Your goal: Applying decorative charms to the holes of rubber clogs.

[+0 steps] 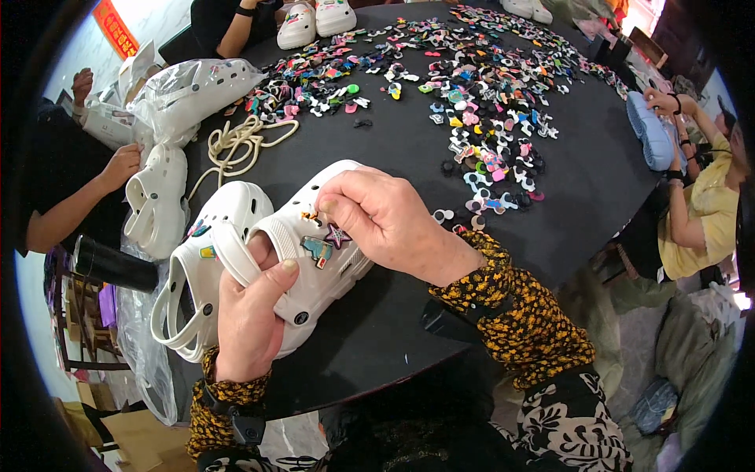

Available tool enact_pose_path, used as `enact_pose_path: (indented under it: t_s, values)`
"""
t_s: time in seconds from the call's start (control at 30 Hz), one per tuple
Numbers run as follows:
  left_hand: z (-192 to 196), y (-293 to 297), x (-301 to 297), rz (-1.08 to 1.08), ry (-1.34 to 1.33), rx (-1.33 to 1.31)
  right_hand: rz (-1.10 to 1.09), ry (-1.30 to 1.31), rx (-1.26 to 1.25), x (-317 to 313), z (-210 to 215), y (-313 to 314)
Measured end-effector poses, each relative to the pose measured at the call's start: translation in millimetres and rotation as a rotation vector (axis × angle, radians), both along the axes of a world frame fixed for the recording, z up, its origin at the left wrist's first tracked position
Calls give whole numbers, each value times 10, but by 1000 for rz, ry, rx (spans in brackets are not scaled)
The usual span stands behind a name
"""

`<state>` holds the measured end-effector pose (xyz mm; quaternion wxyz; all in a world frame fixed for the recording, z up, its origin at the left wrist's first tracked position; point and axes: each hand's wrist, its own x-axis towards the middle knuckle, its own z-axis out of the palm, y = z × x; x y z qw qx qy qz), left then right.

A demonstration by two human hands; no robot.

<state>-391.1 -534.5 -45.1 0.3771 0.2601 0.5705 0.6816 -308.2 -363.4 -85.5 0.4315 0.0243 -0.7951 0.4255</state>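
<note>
My left hand (250, 318) is closed around the heel end of a white clog (295, 295), thumb outside and fingers inside the opening. On the clog's upper sit a star charm (338, 235) and a teal roller-skate-shaped charm (317, 252). With thumb and forefinger pinched, my right hand (393, 224) grips a small orange-and-black shoe charm (310, 217) against the upper. How far it sits in its hole is hidden. Just left of these lies a second white clog (206, 263) with a few charms on it, its heel strap toward me.
Many loose charms (495, 102) spread over the black table (425, 346). A cream cord (240, 145) lies behind the clogs. Bagged white clogs (185, 90) and a black cylinder (118, 263) are at left. Other people sit around; one at right holds a blue clog (649, 134).
</note>
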Motion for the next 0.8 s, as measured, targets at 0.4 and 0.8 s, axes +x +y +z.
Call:
enact_pose_path:
  t_s: [0.4, 0.8]
  values:
    - [-25, -4, 3, -12, 16, 32, -97, 45, 156, -100, -43, -44]
    - [-43, -67, -52, 7, 6, -6, -200, 98, 354, -132, -83, -162]
